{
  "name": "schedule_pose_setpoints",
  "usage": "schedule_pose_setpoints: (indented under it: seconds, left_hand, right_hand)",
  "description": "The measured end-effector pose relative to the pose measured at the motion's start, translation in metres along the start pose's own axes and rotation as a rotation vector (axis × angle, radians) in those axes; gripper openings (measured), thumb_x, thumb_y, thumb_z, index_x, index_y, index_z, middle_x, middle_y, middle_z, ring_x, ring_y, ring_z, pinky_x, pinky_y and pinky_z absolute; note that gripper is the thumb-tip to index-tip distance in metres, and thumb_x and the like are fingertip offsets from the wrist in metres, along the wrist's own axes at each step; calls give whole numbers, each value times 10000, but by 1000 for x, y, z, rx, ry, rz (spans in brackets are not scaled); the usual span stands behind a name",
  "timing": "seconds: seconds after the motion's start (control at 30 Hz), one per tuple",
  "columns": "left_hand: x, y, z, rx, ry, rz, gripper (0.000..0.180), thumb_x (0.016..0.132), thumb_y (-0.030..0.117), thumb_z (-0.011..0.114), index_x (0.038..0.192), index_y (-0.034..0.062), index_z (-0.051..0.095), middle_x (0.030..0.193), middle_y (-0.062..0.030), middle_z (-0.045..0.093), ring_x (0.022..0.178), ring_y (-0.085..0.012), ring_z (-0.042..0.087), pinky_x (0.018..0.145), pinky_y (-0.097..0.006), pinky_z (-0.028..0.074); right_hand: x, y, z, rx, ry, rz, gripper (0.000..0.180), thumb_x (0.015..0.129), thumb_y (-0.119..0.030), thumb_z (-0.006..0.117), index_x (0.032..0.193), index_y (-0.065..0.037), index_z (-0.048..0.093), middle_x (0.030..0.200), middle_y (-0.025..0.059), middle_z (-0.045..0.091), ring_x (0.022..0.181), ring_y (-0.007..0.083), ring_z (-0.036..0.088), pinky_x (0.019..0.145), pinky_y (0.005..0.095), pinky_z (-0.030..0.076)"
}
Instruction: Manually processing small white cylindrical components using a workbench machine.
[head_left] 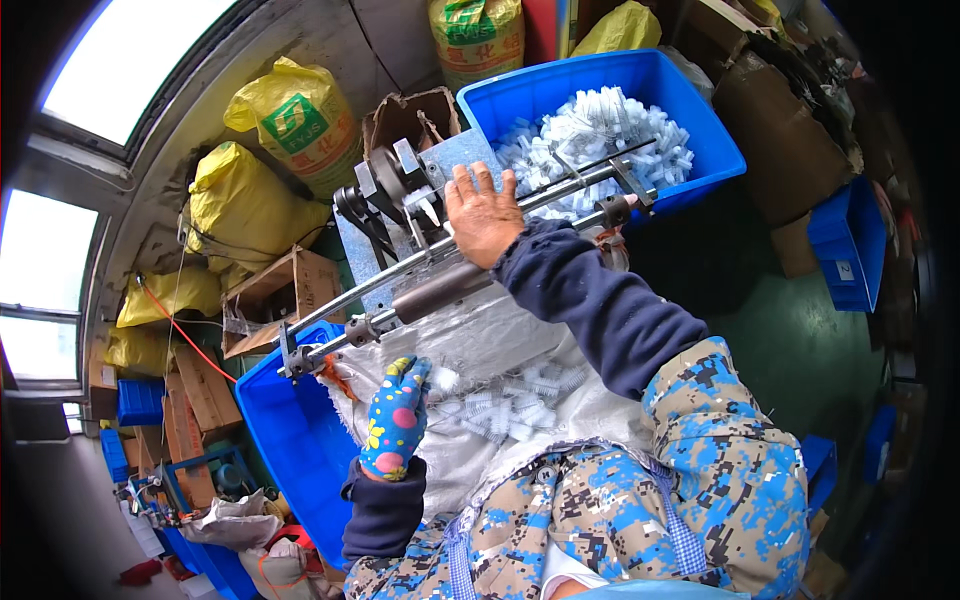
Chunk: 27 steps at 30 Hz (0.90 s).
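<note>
My left hand (394,420) wears a blue glove with yellow flowers and coloured dots. It is at the left side of a pile of small clear-white ribbed plastic pieces (505,405) on a white woven sheet (470,475) over my lap. Its fingers point forward, thumb and forefinger tips slightly apart; the palm side is hidden, and I make out nothing in it. My bare right hand (483,215) reaches forward, fingers spread, over the metal rods of a small bench machine (395,190). A dark roller-like cylinder (440,292) lies along the near rod.
Behind the machine stands a blue bin (715,150) heaped with similar white pieces (600,140). Another blue bin (290,425) is at my left. Yellow sacks (300,120) and an open wooden box (285,300) line the left wall. Cardboard (785,140) leans at right.
</note>
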<state>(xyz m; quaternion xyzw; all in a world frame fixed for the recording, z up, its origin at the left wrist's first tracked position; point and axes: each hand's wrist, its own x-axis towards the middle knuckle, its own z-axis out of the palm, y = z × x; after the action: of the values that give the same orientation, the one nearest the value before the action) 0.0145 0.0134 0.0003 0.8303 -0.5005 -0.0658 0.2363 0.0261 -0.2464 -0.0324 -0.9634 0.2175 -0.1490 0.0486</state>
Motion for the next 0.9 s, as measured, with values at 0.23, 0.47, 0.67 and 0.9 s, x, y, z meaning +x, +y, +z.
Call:
schedule_pose_setpoints:
  seconds: [0.23, 0.47, 0.67, 0.9]
  left_hand:
    - [7, 8, -10, 62, -52, -22, 263, 729, 22, 598, 984, 86, 593, 871, -107, 584, 790, -300, 571, 649, -363, 467]
    - [-20, -28, -7, -591, 128, -336, 375, 752, -126, 493, 1074, 50, 569, 856, -49, 574, 693, -106, 529, 630, -227, 434]
    - [10, -1, 2, -791, 223, -272, 352, 770, -103, 549, 1093, 37, 549, 900, -23, 563, 753, -77, 533, 663, -202, 432]
    - [-4, -23, -10, -678, 465, -273, 309, 743, -125, 572, 1018, 14, 591, 933, -49, 582, 834, -127, 579, 751, -230, 459]
  right_hand:
    - [4, -31, -1, 1, -112, -56, 459, 821, -127, 427, 1255, 20, 401, 1348, 148, 331, 1243, 356, 283, 948, 607, 195]
    - [7, 47, -17, -45, 23, -124, 353, 753, -164, 579, 1067, -14, 519, 1234, 134, 385, 1162, 306, 323, 905, 559, 255]
    - [38, 62, -18, 16, -150, -17, 178, 695, -84, 560, 852, -121, 635, 1181, 71, 473, 1184, 280, 325, 927, 547, 204]
    - [37, 142, -69, -318, 197, 51, 128, 714, -140, 579, 820, -78, 616, 822, 99, 576, 880, 248, 524, 758, 466, 387]
